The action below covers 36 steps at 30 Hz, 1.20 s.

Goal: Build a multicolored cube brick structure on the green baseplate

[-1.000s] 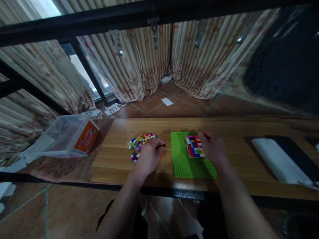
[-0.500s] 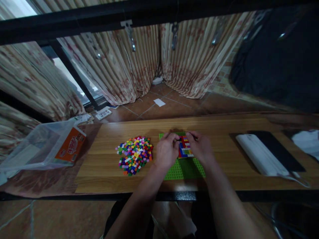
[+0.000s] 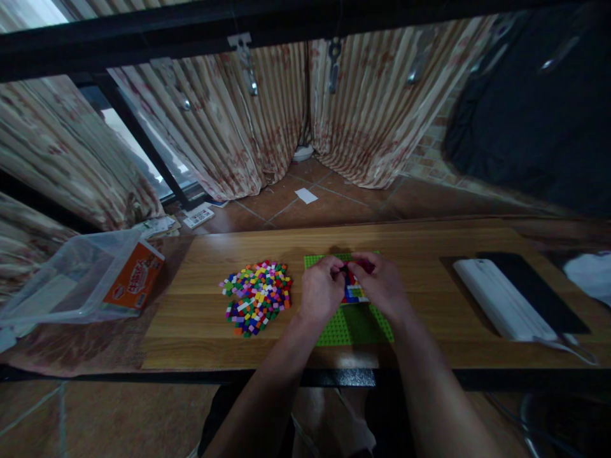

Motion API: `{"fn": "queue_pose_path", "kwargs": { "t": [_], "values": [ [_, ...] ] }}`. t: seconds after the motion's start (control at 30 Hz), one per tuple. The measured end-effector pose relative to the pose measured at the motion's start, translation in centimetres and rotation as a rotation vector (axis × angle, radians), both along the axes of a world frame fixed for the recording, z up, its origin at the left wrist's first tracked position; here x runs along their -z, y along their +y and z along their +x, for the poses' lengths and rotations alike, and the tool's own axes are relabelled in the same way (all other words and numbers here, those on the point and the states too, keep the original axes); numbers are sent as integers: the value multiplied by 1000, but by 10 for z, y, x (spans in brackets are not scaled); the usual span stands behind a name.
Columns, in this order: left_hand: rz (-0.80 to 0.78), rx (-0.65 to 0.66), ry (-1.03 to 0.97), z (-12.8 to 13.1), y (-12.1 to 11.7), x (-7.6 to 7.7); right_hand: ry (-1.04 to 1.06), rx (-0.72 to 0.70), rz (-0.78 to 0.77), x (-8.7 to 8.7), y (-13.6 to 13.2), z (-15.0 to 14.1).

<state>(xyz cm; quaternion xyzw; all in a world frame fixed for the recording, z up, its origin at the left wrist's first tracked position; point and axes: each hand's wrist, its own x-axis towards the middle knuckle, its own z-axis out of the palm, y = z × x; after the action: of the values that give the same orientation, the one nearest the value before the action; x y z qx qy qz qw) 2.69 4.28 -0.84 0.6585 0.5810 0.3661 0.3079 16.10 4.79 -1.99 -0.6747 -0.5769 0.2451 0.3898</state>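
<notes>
A green studded baseplate (image 3: 356, 334) lies in front of me, with a patch of red, blue, yellow and white bricks (image 3: 354, 295) built on its far part. My left hand (image 3: 322, 286) is over the left side of that patch, thumb and forefinger pinched together; whatever is between them is too small to name. Over the right side, my right hand (image 3: 384, 289) has its fingers bent and its thumb reaching towards the left fingertips. Its fingers cover much of the patch, so what they hold, if anything, is hidden.
A heap of small coloured bricks (image 3: 260, 296) lies on the wooden tabletop (image 3: 191, 331) to the left. Beyond it stands a clear plastic bin (image 3: 62, 280) with an orange packet (image 3: 134, 277). At the right are a white device with a cable (image 3: 503, 299) and a dark flat panel (image 3: 537, 289).
My right hand has shifted left across the brick patch, its thumb now near the left fingertips, covering more bricks. My left hand stays almost in place.
</notes>
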Motion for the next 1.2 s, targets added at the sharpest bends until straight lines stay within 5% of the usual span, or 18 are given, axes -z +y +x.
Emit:
{"fn": "queue_pose_path", "kwargs": {
  "t": [0.33, 0.6, 0.9, 1.2],
  "values": [
    [-48, -3, -51, -5, -5, -9, -39, -18, -15, 0, 0, -1],
    [-167, -84, -404, 0, 10, 9, -45, -53, -24, 4, 2, 2],
    [-141, -112, -436, 3, 8, 15, -60, -43, 3, 6, 2, 3],
    [-120, -146, -573, -31, 6, 10, 19, 59, -31, -2, 1, 4]
  ]
}}
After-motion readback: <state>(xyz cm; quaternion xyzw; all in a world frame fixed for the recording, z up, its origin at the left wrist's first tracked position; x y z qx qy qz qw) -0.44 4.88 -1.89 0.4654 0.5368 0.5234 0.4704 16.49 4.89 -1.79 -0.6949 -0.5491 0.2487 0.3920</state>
